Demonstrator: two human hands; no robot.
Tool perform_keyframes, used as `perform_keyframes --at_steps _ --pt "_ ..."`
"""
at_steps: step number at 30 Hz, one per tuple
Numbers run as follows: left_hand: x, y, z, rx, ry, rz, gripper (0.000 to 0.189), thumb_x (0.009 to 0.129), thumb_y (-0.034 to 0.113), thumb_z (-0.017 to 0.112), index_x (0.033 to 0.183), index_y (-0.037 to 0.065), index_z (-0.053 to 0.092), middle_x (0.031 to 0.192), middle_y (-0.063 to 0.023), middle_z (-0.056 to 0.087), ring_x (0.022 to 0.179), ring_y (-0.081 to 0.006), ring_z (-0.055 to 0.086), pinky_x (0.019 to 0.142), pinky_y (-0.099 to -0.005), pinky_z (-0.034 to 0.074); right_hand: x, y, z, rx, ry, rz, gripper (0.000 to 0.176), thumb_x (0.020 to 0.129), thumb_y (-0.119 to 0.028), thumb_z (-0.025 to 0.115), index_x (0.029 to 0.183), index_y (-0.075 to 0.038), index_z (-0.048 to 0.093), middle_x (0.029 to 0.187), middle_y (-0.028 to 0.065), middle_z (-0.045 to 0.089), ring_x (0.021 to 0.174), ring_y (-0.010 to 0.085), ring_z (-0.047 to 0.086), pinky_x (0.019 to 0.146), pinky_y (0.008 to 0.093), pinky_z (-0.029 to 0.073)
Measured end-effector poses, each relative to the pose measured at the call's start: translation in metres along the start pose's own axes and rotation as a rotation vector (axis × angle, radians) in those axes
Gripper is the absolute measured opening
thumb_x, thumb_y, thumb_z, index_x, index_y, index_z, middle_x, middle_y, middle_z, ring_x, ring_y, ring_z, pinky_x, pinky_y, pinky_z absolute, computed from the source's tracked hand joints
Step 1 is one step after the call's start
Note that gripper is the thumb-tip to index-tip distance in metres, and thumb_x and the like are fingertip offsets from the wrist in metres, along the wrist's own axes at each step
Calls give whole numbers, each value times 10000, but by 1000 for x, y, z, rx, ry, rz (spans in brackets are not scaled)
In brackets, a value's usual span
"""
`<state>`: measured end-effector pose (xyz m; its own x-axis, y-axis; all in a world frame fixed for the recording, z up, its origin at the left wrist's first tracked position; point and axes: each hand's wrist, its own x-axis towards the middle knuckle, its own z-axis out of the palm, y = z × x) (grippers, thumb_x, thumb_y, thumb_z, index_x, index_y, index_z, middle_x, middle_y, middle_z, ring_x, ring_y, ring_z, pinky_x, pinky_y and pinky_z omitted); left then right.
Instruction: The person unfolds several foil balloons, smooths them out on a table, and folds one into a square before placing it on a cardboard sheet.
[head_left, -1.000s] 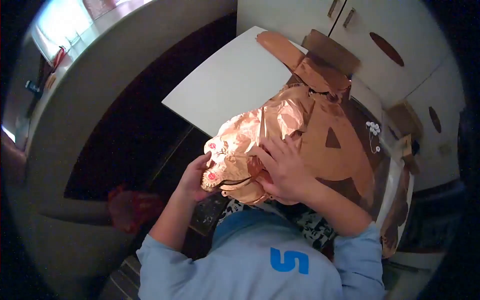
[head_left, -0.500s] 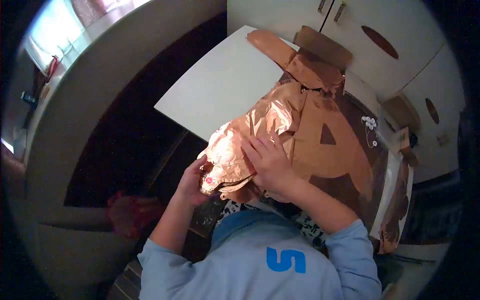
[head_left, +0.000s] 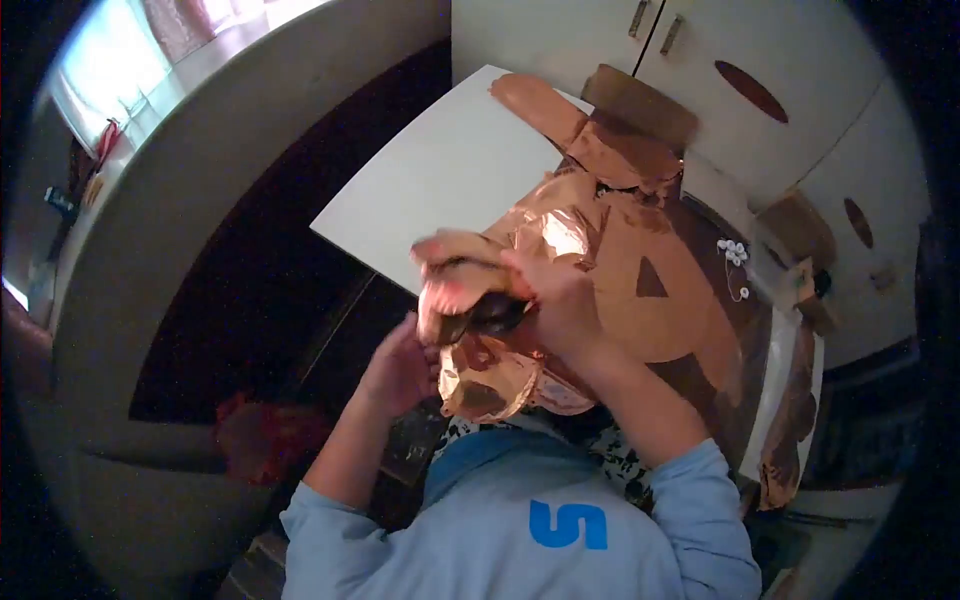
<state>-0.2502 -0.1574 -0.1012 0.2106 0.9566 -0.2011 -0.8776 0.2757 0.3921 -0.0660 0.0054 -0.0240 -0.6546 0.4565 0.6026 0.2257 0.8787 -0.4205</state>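
A crumpled rose-gold foil balloon (head_left: 490, 385) lies over my lap and the near edge of the table, its front part folded upward and blurred by motion. My right hand (head_left: 560, 305) is closed on the raised fold, with some fingers hidden in the foil. At the balloon's left edge is my left hand (head_left: 398, 370), thumb up and fingers curled against the foil. A dark gap shows between the folded layers, near both hands. Beyond my right hand lies a flat rose-gold letter A balloon (head_left: 640, 325).
The white tabletop (head_left: 430, 170) extends ahead. Another rose-gold foil piece (head_left: 540, 105) and a cardboard box (head_left: 640, 105) are at its far end. A small roll of white dots (head_left: 733, 252) lies to the right, near a small carton (head_left: 805, 285). White cabinets (head_left: 760, 40) stand behind.
The front part of the foil balloon has been folded up and back, exposing its underside. My right hand has shifted slightly right and up; my left hand has moved a little right.
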Motion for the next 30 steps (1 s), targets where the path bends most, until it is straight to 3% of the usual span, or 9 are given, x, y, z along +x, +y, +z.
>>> perform_keyframes --at_steps 3,4,6,9,13,16,25,29,30 --pt "10 -15 11 441 316 -6 496 885 284 673 1287 57 493 1061 -70 649 945 -163 635 804 -343 539 23 -6 -28 188 80 138 354 747 -119 736 1091 -78 662 851 149 687 772 263 689 684 357 531" --pt "13 -19 1 539 293 -13 489 883 262 678 1271 17 505 1069 -93 654 964 -180 646 844 -365 540 21 4 -30 242 86 312 308 771 -132 734 1060 -45 672 843 146 697 744 220 681 681 335 514" --pt "18 -27 30 515 287 10 450 885 227 677 1230 -22 532 1105 -122 649 984 -210 655 871 -374 539 16 18 -29 231 305 316 313 830 -197 717 1066 -2 654 817 125 705 719 183 668 668 327 498" --pt "24 -36 28 270 315 -152 417 880 211 683 1188 -41 557 1130 -130 646 1004 -223 651 882 -375 535 13 19 -36 390 459 779 128 863 -124 690 926 -16 667 762 -12 653 660 83 580 596 262 456" --pt "34 -40 25 261 294 -129 410 877 190 678 1203 -29 559 1125 -129 647 1017 -239 647 907 -400 522 5 21 -27 675 901 835 126 885 -168 697 863 -48 662 738 -62 585 593 33 458 517 212 334" --pt "36 -36 32 259 307 -91 385 877 172 665 1189 -32 565 1113 -125 651 997 -240 651 899 -399 525 -1 21 -34 717 867 895 222 900 -272 685 952 -57 662 829 -19 600 740 102 540 646 252 422" --pt "37 -13 62 281 352 -2 358 819 176 683 1105 -14 583 1013 -119 667 947 -242 663 877 -413 539 14 50 -42 1029 1169 954 248 854 -176 742 996 -37 593 947 30 611 776 126 566 695 260 478" --pt "42 -8 67 185 240 184 378 832 156 636 1156 -25 563 1026 -124 664 956 -261 660 881 -424 541 3 71 -17 1058 1176 978 259 853 -168 743 1007 -39 581 947 18 609 775 125 563 685 249 463" --pt "48 4 47 213 85 168 428 838 152 609 1217 -29 526 1059 -143 653 974 -286 654 881 -432 543 3 74 -9 1107 1145 951 292 854 -195 742 1036 -35 580 933 20 619 785 126 565 680 253 456"
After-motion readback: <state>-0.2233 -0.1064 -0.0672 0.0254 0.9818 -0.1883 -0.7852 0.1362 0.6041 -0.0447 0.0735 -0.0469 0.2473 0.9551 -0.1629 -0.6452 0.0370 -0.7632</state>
